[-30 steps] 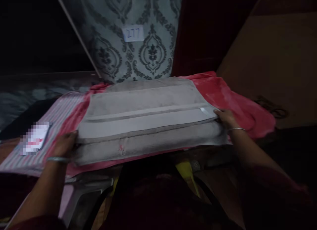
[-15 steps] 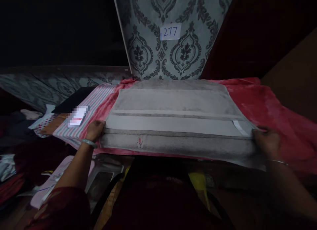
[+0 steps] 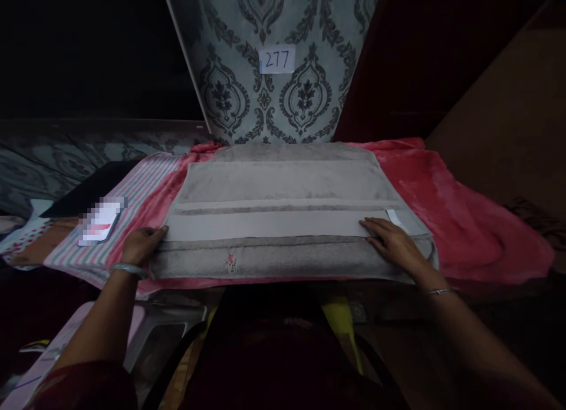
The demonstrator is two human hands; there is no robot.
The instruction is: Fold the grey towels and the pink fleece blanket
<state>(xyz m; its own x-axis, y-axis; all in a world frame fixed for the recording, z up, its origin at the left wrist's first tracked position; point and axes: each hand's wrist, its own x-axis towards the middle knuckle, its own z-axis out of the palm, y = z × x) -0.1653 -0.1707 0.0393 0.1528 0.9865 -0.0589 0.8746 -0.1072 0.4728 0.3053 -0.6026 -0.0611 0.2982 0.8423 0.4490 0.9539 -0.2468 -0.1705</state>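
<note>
Gray cloth (image 3: 283, 183) is lying spread across the middle of the surface, in front of the person, on top of a red blanket (image 3: 446, 204). The blanket is showing at both sides and as a thin strip along the near edge. A pale band (image 3: 269, 225) is running crosswise over the cloth, with a dark seam just below it, and a thicker fold is sitting along the near side. Small pink-and-white mark (image 3: 230, 262) is showing on that fold, left of center.

Hands are working well apart. Left hand (image 3: 142, 246) is touching the left end of the band, thumb and fingers bunching at the edge; whether it is pinching fabric, cannot tell. Right hand (image 3: 392, 242) is lying flat near the right end, fingers stretching out over band and fold, gripping nothing visible. White tag (image 3: 397, 220) is sitting just beyond that hand. Pale bangle (image 3: 128, 270) is circling the left wrist, thin bracelet (image 3: 441, 291) the right.

Striped cloth (image 3: 148, 177) is lying to the left, with a phone (image 3: 102, 224) resting on it, screen partly blurring into blocks. Paper label (image 3: 277, 59) reading "277" is hanging on the patterned wall (image 3: 305, 106) behind
</note>
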